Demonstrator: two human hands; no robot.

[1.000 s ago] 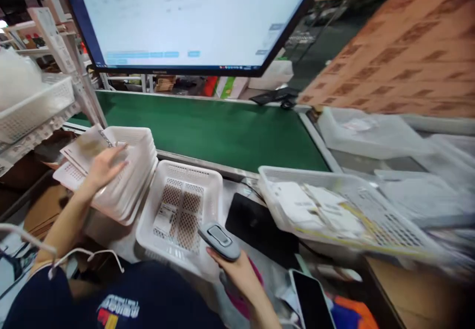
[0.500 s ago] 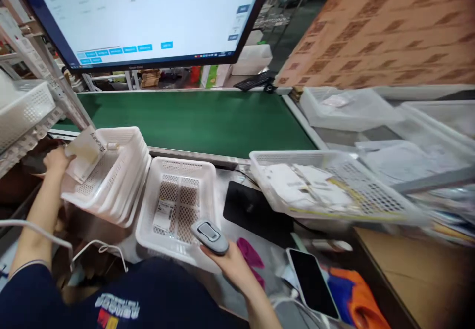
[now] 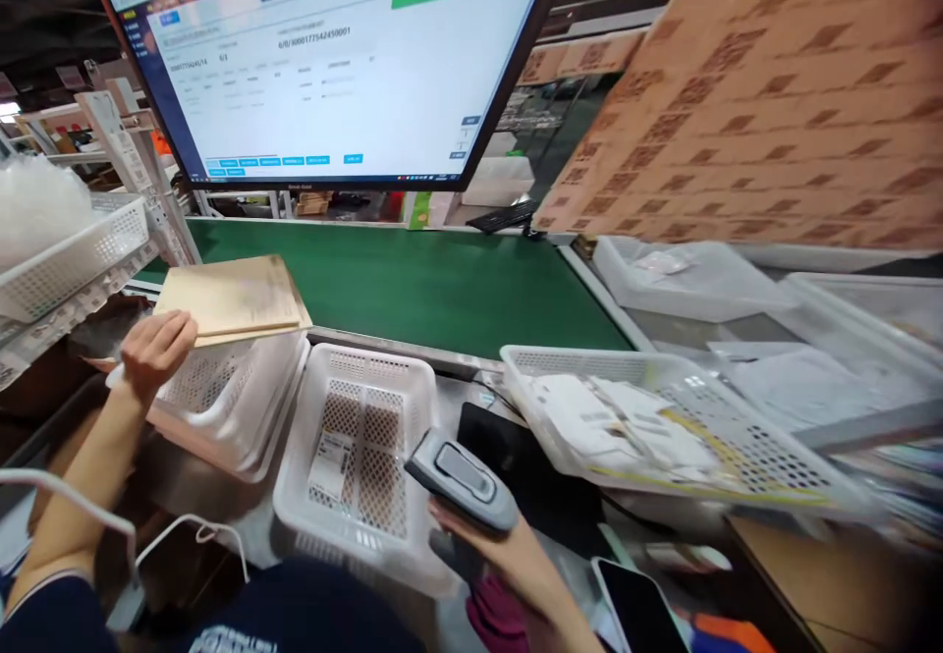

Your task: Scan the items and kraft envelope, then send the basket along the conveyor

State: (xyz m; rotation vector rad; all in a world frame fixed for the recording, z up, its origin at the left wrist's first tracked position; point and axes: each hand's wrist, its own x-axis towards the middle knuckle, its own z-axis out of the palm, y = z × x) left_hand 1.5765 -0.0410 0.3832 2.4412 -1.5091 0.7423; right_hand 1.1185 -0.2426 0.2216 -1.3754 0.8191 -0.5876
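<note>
My left hand (image 3: 154, 351) grips the near corner of a flat tan envelope (image 3: 232, 298) and holds it level above a tilted stack of white mesh baskets (image 3: 221, 408). My right hand (image 3: 508, 555) holds a grey handheld barcode scanner (image 3: 461, 479), its head over the near edge of a single white basket (image 3: 354, 525). That basket has a small printed label (image 3: 331, 457) lying flat inside it.
A green conveyor belt (image 3: 413, 280) runs behind the baskets under a large lit monitor (image 3: 331, 64). To the right, a white basket (image 3: 737, 447) holds white packets. A black phone (image 3: 637, 609) lies near my right wrist. Brown printed cartons (image 3: 773, 113) stack at right; shelving baskets (image 3: 66, 250) at left.
My left hand pulled the flat envelope out of the stacked baskets and raised it level. The scanner in my right hand lifted slightly. The monitor now shows a different screen with a green bar.
</note>
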